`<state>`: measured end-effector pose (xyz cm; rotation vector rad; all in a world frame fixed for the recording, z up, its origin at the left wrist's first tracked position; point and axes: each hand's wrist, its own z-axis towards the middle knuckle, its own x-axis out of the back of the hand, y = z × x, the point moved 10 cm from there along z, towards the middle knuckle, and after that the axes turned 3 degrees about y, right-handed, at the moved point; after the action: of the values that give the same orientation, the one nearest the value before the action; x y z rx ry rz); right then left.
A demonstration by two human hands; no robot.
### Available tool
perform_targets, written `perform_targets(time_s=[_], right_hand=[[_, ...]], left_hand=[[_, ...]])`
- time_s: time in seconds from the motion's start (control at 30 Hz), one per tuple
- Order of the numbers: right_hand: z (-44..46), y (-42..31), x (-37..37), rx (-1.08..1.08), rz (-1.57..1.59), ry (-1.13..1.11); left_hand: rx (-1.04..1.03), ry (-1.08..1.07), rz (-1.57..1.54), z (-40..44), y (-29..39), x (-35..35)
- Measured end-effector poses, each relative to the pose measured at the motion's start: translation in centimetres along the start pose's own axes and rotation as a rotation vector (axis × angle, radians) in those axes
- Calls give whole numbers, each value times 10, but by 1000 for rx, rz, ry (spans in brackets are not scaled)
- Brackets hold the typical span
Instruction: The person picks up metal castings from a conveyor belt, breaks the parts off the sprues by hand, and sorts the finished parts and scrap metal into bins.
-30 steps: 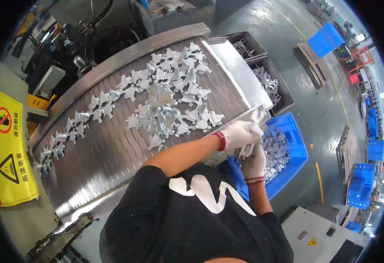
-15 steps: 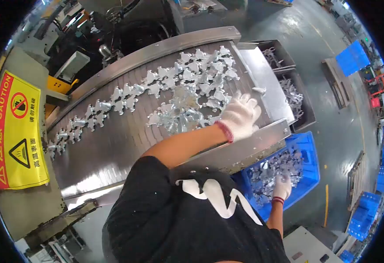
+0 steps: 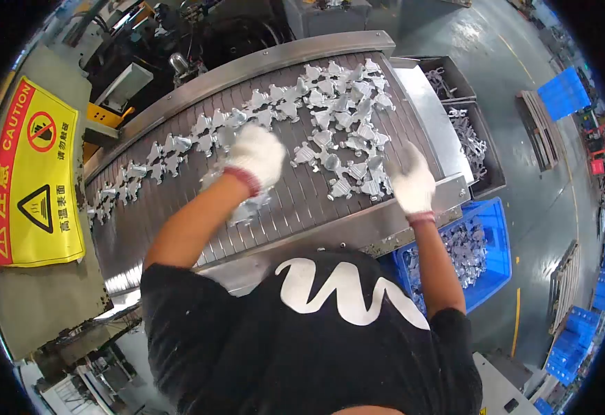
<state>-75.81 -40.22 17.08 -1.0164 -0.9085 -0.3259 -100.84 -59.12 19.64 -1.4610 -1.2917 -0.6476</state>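
Observation:
My left hand [image 3: 257, 155], in a white glove with a red cuff, is over the middle of the slatted metal conveyor [image 3: 275, 214]. Shiny metal pieces [image 3: 247, 209] show beneath and beside it; its fingers are blurred and partly hidden. At the conveyor's right end my right hand [image 3: 413, 183], gloved too, has its fingers apart and nothing in them. Just left of it lie joined silvery castings [image 3: 358, 169]. More castings [image 3: 206, 131] run in a band toward the lower left of the belt.
A blue bin [image 3: 499, 259] of metal pieces stands below the conveyor's right end. Two dark bins [image 3: 499, 176] of castings sit beyond a metal chute [image 3: 437, 117]. A yellow caution sign [image 3: 40, 180] hangs at left. Pallets [image 3: 539, 131] and blue crates [image 3: 564, 93] stand at right.
My left hand has moved left along the belt, and the shiny pieces near it have shifted left, away from the castings. My right hand has come up from the blue bin to the conveyor's edge.

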Motion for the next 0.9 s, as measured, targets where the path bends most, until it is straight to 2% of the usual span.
perform_targets(time_s=[0.03,0.07,0.1,0.13,0.17,0.23,0.27,0.3,0.37,0.43,0.47,0.5,0.53,0.57,0.6,0.63,0.73,0.77,0.87,0.9], right_hand=[[8,-12,-10,44,26,0],[17,-21,-24,76,7,-48],[24,-18,-44,149,-63,-47],[28,-25,-56,40,-81,-246],[31,-14,-90,63,-155,-470],[31,-27,-88,189,-188,-351],[31,-33,-84,189,-225,-369],[33,-29,-91,236,-254,-371],[32,-27,-93,284,-284,-390],[40,-38,-61,174,-94,-209],[52,-34,-52,60,-21,-185],[69,-35,-46,68,-45,-127],[87,-36,-43,70,-65,-68],[106,-37,-43,68,-111,-20],[125,-36,-53,50,-146,-34],[141,-36,-61,33,-181,-50],[168,-36,-109,-6,-258,-340],[170,-31,-138,52,-226,-495],[165,-39,-137,160,-295,-311],[164,-39,-135,225,-255,-255]], left_hand=[[17,121,-76,-30,-17,10],[86,155,-76,-54,-33,1],[122,50,-28,-72,-49,-20],[172,4,29,-93,-65,-38],[236,127,13,-115,-82,-56],[306,91,-18,-157,-113,-98],[339,46,114,-172,-129,-125],[416,-40,96,-189,-126,-88],[470,71,70,-209,-131,-75],[519,272,-122,-210,-117,-52],[514,443,-297,-208,-104,-40],[462,623,-490,-198,-90,-30],[460,663,-728,-183,-69,-9],[400,762,-829,-167,-47,-3],[384,834,-795,-152,-24,-3],[281,816,-847,-125,-2,13],[131,961,-889,-54,50,38],[157,889,-886,-22,59,36],[199,770,-797,48,70,12],[179,502,-849,68,79,-11]])
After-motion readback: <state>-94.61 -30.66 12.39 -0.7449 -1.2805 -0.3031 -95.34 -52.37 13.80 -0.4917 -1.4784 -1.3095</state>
